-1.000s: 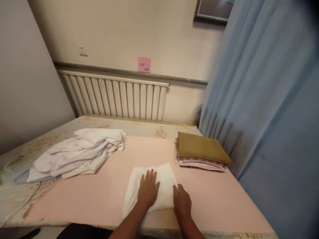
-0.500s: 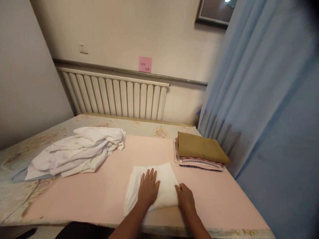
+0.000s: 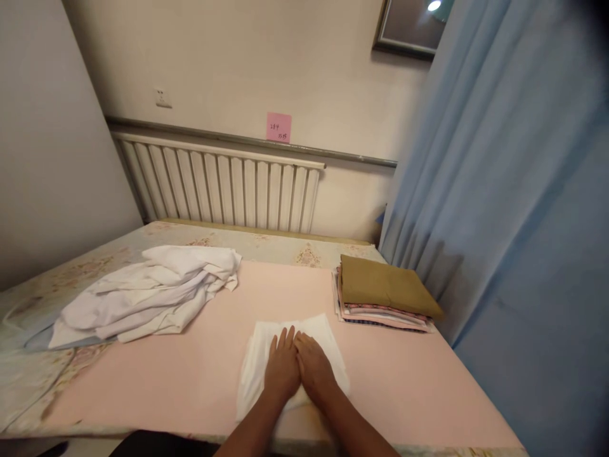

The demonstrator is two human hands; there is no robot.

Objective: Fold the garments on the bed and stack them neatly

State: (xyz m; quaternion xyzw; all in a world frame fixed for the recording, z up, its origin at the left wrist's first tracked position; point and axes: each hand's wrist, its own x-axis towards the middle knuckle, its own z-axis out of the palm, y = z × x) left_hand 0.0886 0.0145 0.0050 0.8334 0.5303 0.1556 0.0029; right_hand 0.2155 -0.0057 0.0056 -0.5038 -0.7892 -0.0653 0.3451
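Observation:
A folded white cloth [image 3: 257, 349] lies near the front edge of a pink sheet [image 3: 190, 381]. My left hand [image 3: 283, 365] rests flat on the cloth's middle, fingers stretched out and pointing away from me. Right beside it, my right hand [image 3: 314, 365] also lies on the cloth, its fingers extended against the left hand's thumb side. Both palms face down, and neither hand grasps anything. Part of the cloth is hidden under my hands and forearms.
A rumpled heap of white cloth [image 3: 152, 292] lies at the left. At the right is a stack of folded fabrics with a mustard-brown piece [image 3: 385, 285] on top. A blue curtain [image 3: 485, 209] hangs along the right side; a white radiator [image 3: 223, 184] stands behind.
My right hand has moved left from the cloth's right edge, where its fingers were curled, onto the cloth beside my left hand. The left hand has stayed in about the same place.

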